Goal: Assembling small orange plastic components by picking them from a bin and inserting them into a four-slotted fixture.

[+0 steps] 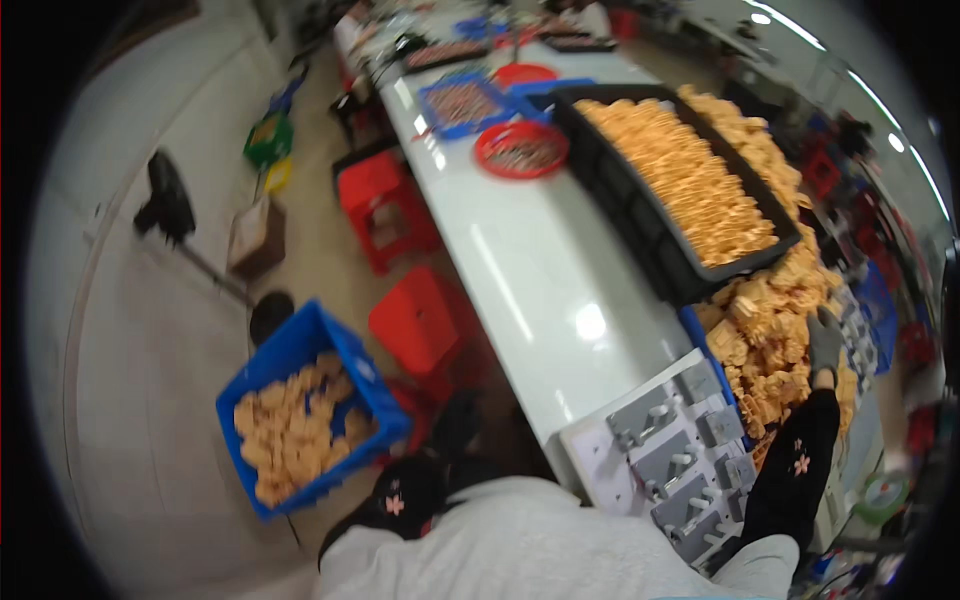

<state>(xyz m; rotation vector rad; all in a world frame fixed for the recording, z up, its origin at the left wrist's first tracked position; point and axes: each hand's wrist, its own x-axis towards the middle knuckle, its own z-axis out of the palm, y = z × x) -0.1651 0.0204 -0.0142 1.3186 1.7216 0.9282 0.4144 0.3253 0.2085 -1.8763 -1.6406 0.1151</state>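
Light-grey shirt nearest. Gloved right hand at right edge of heaped tan molded parts; blurred, cannot tell if fingers grip any. Left hand out of view. Heap lies right, beside fixture board, probably for short reach. Farther on surface, black crate holds rowed parts, likely for order. Left: blue bin, loose parts, seemingly bulk storage.

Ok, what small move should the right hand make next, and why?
I'd suggest gently closing the grey-gloved right hand on one piece of the light-orange, plastic-looking loose heap, if it isn't gripping one. The hand is at the heap's right side, with loose pieces beside it; whether it holds any is too small to tell.
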